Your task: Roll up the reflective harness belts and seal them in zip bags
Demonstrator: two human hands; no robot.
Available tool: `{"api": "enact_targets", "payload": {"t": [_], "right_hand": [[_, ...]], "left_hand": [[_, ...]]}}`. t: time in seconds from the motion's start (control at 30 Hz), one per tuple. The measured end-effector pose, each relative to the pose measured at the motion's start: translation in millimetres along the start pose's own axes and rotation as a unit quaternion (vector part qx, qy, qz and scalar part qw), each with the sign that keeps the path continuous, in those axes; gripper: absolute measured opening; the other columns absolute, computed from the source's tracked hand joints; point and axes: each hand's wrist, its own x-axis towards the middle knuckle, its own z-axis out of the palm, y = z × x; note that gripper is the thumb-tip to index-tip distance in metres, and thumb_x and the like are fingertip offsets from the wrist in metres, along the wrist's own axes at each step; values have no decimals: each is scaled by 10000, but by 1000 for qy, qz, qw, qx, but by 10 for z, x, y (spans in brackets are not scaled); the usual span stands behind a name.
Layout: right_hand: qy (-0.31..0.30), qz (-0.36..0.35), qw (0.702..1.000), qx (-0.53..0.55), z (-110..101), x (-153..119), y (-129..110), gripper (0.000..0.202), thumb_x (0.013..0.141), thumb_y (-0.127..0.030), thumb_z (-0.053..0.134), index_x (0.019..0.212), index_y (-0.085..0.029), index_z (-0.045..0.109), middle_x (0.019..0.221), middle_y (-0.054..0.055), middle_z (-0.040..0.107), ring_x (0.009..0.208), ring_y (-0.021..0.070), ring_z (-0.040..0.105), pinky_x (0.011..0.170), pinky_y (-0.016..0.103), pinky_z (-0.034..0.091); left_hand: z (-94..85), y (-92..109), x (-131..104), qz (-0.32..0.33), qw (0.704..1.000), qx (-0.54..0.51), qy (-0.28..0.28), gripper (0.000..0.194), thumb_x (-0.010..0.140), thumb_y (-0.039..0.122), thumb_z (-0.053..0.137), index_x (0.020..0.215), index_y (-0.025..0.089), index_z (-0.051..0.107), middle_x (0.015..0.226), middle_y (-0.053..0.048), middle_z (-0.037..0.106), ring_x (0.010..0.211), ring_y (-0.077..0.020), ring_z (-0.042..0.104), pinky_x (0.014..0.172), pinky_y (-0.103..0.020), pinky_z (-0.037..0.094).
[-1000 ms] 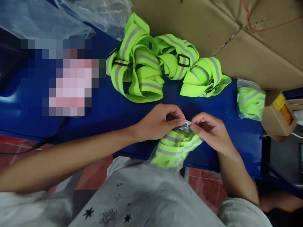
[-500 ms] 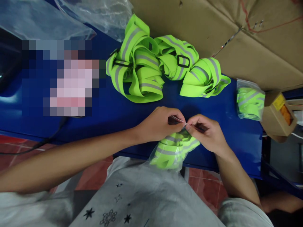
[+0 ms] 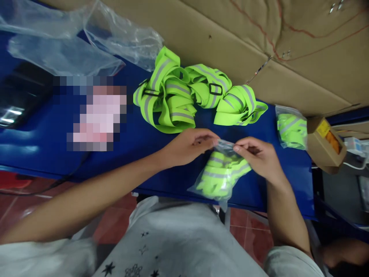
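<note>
Blue-topped table [image 3: 300, 173] stood over a red tiled floor [image 3: 245, 227], with brown cardboard [image 3: 207, 32] along its far side; clock directions were taken from the bag in hand, 12 o'clock being away from the wearer.

Left hand [image 3: 188, 148] was pinched, thumb against fingers, on the mouth of a clear bag [image 3: 221, 171] at its 11 o'clock corner. Right hand [image 3: 261, 156] was likewise pinched on the same edge at 1 o'clock. Bag was held close before the wearer at the near edge of the table, a folded lime-green strap [image 3: 215, 186] with grey stripes inside it. Whether its base touched the table could not be determined.

Further out, loose straps of the same kind lay coiled: a large bundle [image 3: 174, 88] at 11 o'clock, a middle bundle [image 3: 200, 94] at 12, and a third bundle [image 3: 236, 105] between 12 and 1. Bagged strap [image 3: 291, 130] lay at 2 o'clock, just beside a small carton [image 3: 324, 148]. Clear plastic [image 3: 66, 55] and a black object [image 3: 24, 90] lay well apart, toward 10.
</note>
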Motion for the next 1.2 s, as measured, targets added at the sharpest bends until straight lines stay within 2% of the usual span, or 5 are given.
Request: {"api": "enact_targets", "payload": {"t": [0.37,0.5,0.8,0.9,1.2], "right_hand": [[337,33,932,-134,-1660,123,281,254,733,-406,935,931,-256,880,909,128,804,702,182,673,708,435,474],[507,-10,842,-186,-1949,418,361,176,735,-239,921,871,-148,856,861,189,797,643,183,659,673,427,474],[60,-210,923,-317,-356,733,-43,745,884,-677,716,1494,-263,608,1594,166,542,1474,390,517,1194,620,391],[65,-149,936,-312,-95,930,-53,1003,879,-811,603,1653,-217,370,1755,206,261,1630,428,250,1260,712,240],[81,-13,994,-75,-3,586,4,712,951,-779,538,1376,-226,677,1251,119,758,1077,291,733,1001,486,599]], "left_hand": [[-53,9,-7,81,982,163,46,216,1008,307,601,1052,174,765,984,-27,808,848,-130,719,746,-233,502],[-39,-16,-7,98,977,181,44,213,1014,280,578,1063,174,757,977,-26,809,839,-130,718,742,-230,497],[70,175,196,218,918,331,-12,249,1054,280,515,1049,186,746,1064,-54,797,967,-197,736,846,-297,514],[36,232,273,236,924,298,45,250,1060,291,504,1060,186,730,1051,-53,785,908,-177,725,836,-295,536],[33,-74,221,241,847,465,94,847,854,329,837,1578,176,426,1635,-232,418,1525,-409,424,1220,-569,397]]}}
